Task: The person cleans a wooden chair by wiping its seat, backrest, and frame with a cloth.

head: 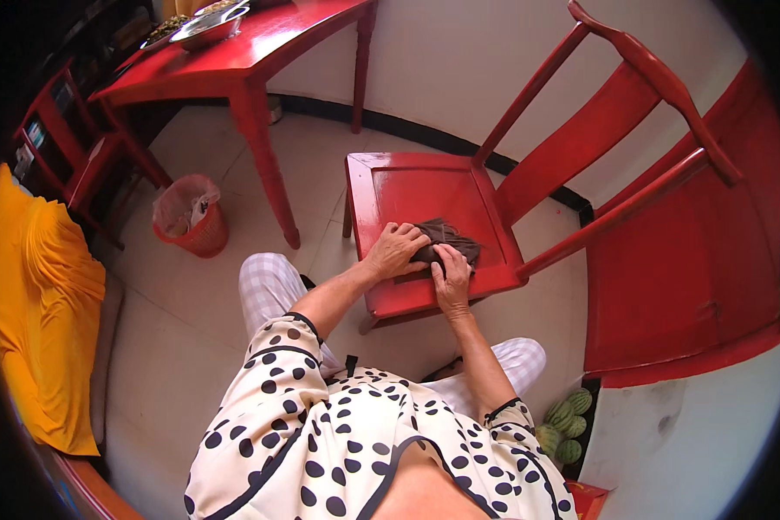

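Observation:
A dark brown cloth (443, 229), bunched up, rests on the seat (422, 185) of a red wooden chair in front of me. My left hand (398, 250) grips its left side, fingers bent over the fabric. From the near side, my right hand (452, 273) takes hold of the same cloth, thumb and fingers pressed into its folds. The two hands are close together near the front right of the seat. Part of the cloth is hidden under them. The chair's curved backrest (582, 140) rises to the right.
A red wooden table (227, 62) at the upper left bears a metal bowl (211, 29). Below it stands a red wastebasket (195, 227) with a plastic liner. Yellow fabric (45, 312) drapes at far left. Several watermelons (562, 422) lie on the floor, near a red panel (663, 286).

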Motion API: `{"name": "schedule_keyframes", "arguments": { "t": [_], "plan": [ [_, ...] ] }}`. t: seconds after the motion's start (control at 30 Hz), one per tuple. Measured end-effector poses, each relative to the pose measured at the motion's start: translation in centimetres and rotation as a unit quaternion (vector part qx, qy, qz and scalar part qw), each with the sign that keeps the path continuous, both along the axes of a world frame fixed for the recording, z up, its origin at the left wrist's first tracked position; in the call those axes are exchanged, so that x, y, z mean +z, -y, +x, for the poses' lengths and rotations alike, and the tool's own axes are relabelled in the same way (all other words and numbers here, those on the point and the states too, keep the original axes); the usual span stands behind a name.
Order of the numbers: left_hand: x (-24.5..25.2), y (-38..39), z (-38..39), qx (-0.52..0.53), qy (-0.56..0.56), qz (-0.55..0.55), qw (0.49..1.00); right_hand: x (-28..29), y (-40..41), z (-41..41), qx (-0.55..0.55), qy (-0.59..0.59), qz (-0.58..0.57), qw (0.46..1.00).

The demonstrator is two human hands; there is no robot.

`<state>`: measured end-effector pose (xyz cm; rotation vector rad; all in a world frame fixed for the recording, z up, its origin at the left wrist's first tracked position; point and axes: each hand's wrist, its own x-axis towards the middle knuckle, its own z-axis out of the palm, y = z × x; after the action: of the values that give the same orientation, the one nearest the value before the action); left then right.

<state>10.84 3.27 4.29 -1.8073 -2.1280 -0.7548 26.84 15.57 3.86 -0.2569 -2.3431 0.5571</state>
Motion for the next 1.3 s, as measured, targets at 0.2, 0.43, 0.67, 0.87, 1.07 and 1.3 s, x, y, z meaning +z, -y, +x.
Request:
{"name": "schedule_keyframes", "arguments": {
  "t": [0.2, 0.43, 0.67, 0.87, 1.07, 1.3],
  "plan": [
    [0.6, 0.0, -0.8, 0.259, 0.106, 0.107, 0.954, -0.8, -4.4, -0.2, -0.151, 0.048, -0.017, 0.987],
    [0.6, -0.3, -0.2, 0.173, -0.004, 0.077, 0.982, -2.3, -4.2, -1.2, -0.198, 0.193, 0.043, 0.960],
    [-0.1, -1.5, -1.8, 0.104, -0.041, -0.003, 0.994, -2.0, -4.3, -1.0, -0.201, 0.174, 0.046, 0.963],
    [-0.9, -3.5, -6.3, 0.158, -0.085, 0.004, 0.984, -1.9, -3.9, -1.0, -0.204, 0.182, 0.047, 0.961],
    [-1.6, -4.9, -11.8, 0.265, -0.149, 0.018, 0.952, -1.9, -3.3, -1.0, -0.199, 0.185, 0.040, 0.962],
    [-1.0, -5.9, -14.6, 0.317, -0.029, 0.106, 0.942, -1.0, -3.3, -1.4, -0.193, 0.172, 0.024, 0.966]
  ]
}}
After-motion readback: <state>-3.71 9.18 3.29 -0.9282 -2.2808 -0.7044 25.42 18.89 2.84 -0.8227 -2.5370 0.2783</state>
